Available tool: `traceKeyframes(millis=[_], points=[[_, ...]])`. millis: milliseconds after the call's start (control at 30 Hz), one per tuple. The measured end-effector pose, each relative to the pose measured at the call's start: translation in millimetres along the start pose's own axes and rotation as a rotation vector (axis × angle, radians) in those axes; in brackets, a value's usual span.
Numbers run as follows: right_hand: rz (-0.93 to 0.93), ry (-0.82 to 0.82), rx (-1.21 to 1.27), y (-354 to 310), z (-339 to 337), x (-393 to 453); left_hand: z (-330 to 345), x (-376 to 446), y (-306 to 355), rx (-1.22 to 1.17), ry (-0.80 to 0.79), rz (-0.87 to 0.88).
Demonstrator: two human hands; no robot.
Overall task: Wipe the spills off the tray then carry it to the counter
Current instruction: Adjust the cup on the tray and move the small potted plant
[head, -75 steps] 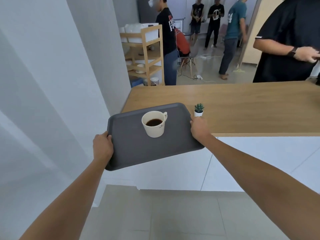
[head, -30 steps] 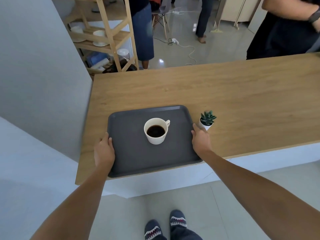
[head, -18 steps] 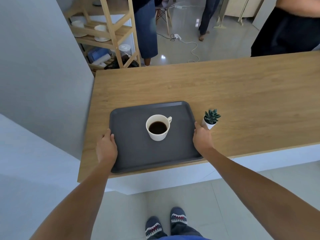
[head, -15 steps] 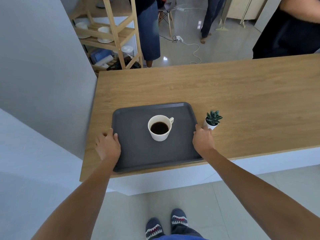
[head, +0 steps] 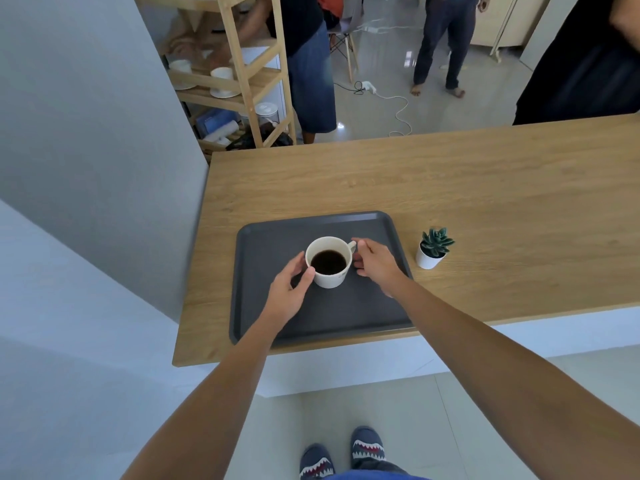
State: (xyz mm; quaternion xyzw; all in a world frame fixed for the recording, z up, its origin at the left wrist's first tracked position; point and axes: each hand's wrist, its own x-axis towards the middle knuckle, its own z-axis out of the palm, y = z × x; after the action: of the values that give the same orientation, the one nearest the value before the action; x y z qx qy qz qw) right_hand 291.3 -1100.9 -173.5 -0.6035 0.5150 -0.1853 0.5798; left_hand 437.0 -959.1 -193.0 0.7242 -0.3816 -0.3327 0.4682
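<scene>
The dark grey tray (head: 266,247) lies flat on the wooden counter (head: 450,188), near its front left corner. A white cup (head: 330,279) of dark coffee stands in the middle of the tray. My left hand (head: 289,292) curls against the cup's left side, thumb and fingers touching its wall. On the other side, my right hand (head: 377,265) has its thumb at the handle and its fingers at the cup's right wall. The cup still rests on the tray. I see no spills and no cloth on the tray.
A small potted succulent (head: 433,249) stands just right of the tray. A grey wall (head: 104,150) borders the counter's left end. Beyond the counter are a wooden shelf (head: 242,74) with dishes, a cable on the floor, and several standing people (head: 308,64).
The tray was set down on the counter. Both my hands let go of its side edges and moved inward to the cup.
</scene>
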Motion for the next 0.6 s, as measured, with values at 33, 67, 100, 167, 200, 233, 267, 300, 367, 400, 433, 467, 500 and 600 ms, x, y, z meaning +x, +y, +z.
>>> traceKeyframes(millis=[33,67,100,167,200,233,267,300,367,400,433,467,500,600], points=[[0.001,-0.008,0.019,1,1,0,1,0,0,-0.003,-0.006,0.005],[0.000,-0.010,0.031,2,2,0,1,0,0,-0.006,-0.010,0.005],[-0.002,-0.007,0.043,3,3,0,1,0,0,-0.011,-0.015,0.004],[-0.012,0.014,0.052,6,6,0,0,0,2,-0.028,-0.029,0.007],[-0.016,0.030,0.049,7,8,0,-1,0,2,-0.042,-0.035,0.006],[-0.017,0.046,0.049,8,9,0,-1,0,2,-0.055,-0.039,0.002],[-0.018,0.058,0.054,8,10,-1,-1,0,2,-0.067,-0.040,-0.006],[-0.020,0.066,0.059,9,10,-1,-2,1,2,-0.076,-0.038,-0.018],[-0.023,0.071,0.064,10,11,-1,-2,2,1,-0.082,-0.023,-0.046],[-0.022,0.074,0.067,10,12,-2,-1,3,1,-0.079,-0.012,-0.063],[-0.020,0.078,0.071,10,12,-3,-1,4,1,-0.073,0.000,-0.082],[-0.019,0.081,0.072,11,13,-4,-1,5,1,-0.067,0.011,-0.101],[-0.018,0.084,0.070,11,14,-5,-1,5,2,-0.060,0.019,-0.118],[-0.014,0.091,0.059,12,15,-7,0,8,2,-0.051,0.028,-0.144]])
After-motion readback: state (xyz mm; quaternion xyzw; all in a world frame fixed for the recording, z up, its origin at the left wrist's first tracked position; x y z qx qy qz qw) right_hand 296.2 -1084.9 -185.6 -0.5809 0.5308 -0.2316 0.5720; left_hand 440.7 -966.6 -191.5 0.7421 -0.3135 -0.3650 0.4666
